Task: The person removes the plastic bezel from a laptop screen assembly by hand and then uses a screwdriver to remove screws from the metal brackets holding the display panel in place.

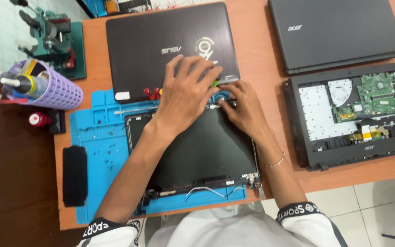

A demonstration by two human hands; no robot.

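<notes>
A black laptop screen panel (206,155) lies flat on a blue work mat (99,132), with hinges and loose thin cables along its near edge. My left hand (186,93) lies spread over the panel's far edge, its fingertips resting on a closed dark laptop (156,43) behind the panel. My right hand (243,107) touches the panel's far right corner, its fingers pinched around a small metal part there. What the fingers grip is hidden. A thin bracelet sits on my right wrist.
A second closed dark laptop (334,29) lies at the far right. An opened laptop base (353,114) with a green circuit board is below it. At the left stand a purple mesh holder (56,87) with tools, a green vise (53,39) and a black pad (75,176).
</notes>
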